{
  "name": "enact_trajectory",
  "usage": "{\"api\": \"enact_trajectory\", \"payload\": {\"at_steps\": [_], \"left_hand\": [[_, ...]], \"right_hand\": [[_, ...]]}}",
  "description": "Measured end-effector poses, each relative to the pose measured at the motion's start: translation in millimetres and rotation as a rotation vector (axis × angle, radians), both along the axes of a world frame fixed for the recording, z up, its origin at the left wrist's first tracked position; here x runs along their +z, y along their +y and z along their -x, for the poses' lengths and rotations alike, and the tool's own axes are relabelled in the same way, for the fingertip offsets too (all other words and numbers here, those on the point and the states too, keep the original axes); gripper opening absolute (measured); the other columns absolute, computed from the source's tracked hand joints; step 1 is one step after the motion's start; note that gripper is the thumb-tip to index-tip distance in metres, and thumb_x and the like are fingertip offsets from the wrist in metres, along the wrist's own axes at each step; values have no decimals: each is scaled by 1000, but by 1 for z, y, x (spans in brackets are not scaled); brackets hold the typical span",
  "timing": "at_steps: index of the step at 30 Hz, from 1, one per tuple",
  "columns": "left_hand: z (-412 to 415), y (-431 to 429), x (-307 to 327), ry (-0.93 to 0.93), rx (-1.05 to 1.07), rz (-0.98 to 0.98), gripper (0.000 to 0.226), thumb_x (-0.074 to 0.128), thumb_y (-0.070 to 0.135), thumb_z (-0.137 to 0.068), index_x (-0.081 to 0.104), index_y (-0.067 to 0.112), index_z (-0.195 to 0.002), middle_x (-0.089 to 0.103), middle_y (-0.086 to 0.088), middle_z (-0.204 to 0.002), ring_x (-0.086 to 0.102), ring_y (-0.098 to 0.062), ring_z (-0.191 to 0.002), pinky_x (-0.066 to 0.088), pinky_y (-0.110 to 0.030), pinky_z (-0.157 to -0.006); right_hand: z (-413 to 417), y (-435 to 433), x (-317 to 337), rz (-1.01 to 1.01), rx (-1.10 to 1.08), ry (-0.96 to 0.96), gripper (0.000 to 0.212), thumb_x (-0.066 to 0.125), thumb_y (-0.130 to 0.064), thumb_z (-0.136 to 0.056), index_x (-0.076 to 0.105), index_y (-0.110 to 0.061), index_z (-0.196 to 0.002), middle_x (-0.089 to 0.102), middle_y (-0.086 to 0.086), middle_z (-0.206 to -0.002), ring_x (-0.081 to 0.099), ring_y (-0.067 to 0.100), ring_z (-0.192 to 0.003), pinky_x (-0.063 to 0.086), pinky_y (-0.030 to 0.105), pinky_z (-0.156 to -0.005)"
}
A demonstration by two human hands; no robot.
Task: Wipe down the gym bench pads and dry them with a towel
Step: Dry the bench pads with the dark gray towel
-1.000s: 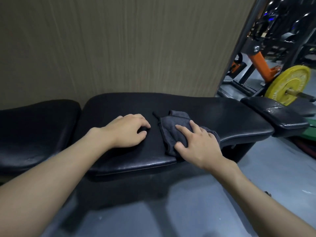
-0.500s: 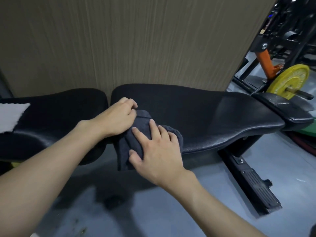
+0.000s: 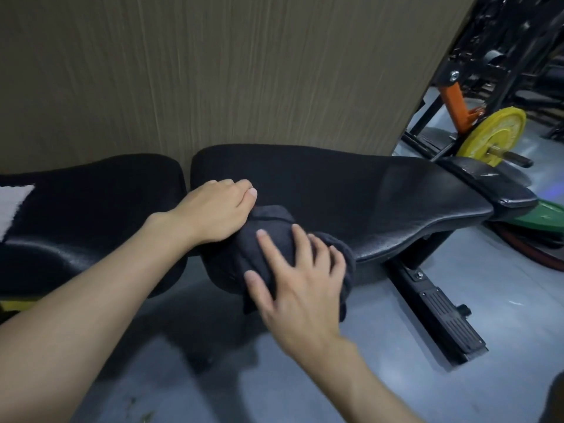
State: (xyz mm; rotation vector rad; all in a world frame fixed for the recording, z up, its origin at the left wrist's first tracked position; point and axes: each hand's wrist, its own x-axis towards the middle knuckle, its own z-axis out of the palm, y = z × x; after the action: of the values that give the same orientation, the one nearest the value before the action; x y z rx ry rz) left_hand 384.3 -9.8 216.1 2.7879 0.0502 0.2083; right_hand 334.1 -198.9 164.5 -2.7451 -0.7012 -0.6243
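A long black bench pad [image 3: 335, 190] runs left to right in front of a wood-grain wall. A dark grey cloth [image 3: 241, 254] lies bunched over its front left corner and hangs off the edge. My right hand [image 3: 299, 288] presses flat on the cloth with fingers spread. My left hand [image 3: 210, 209] rests on the pad's left end with fingers curled under, against the cloth's upper edge; I see nothing gripped in it. A second black pad [image 3: 91, 209] sits just to the left across a narrow gap.
A white towel [image 3: 12, 203] lies on the left pad at the frame edge. A smaller black pad [image 3: 488, 184] adjoins at right. Behind it are a yellow weight plate [image 3: 494, 132] on a bar, an orange rack arm, and a green plate [image 3: 546, 215]. The bench's foot [image 3: 442, 319] juts across grey floor.
My right hand has slid the cloth from the middle of the long pad to its front left corner, up against my left hand. The view has shifted left, so the left pad and white towel show.
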Motion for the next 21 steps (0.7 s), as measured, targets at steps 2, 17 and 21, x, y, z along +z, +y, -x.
{"api": "enact_trajectory", "payload": {"at_steps": [2, 17, 21], "left_hand": [[-6, -3, 4, 3, -5, 14, 47, 16, 47, -100, 55, 21, -107, 61, -6, -103, 56, -33, -103, 43, -48, -89], [-73, -98, 11, 91, -265, 102, 49, 14, 53, -100, 55, 29, -111, 57, 11, -113, 52, -11, -110, 37, -51, -102], [-100, -132, 10, 122, -312, 91, 46, 16, 52, -100, 50, 32, -123, 55, 11, -125, 50, -12, -119, 35, -50, -106]], "right_hand": [[-4, 1, -7, -24, 75, -97, 47, 52, -57, -91, 60, -37, -133, 56, 14, -141, 54, 41, -119, 37, 59, -99], [-105, -117, -34, -317, 39, -245, 41, 54, -39, -90, 72, -18, -119, 60, 15, -131, 55, 40, -121, 35, 60, -102], [-157, -159, -29, -626, -121, -82, 45, 52, -40, -88, 71, -14, -120, 55, 16, -135, 48, 38, -128, 36, 59, -105]]}}
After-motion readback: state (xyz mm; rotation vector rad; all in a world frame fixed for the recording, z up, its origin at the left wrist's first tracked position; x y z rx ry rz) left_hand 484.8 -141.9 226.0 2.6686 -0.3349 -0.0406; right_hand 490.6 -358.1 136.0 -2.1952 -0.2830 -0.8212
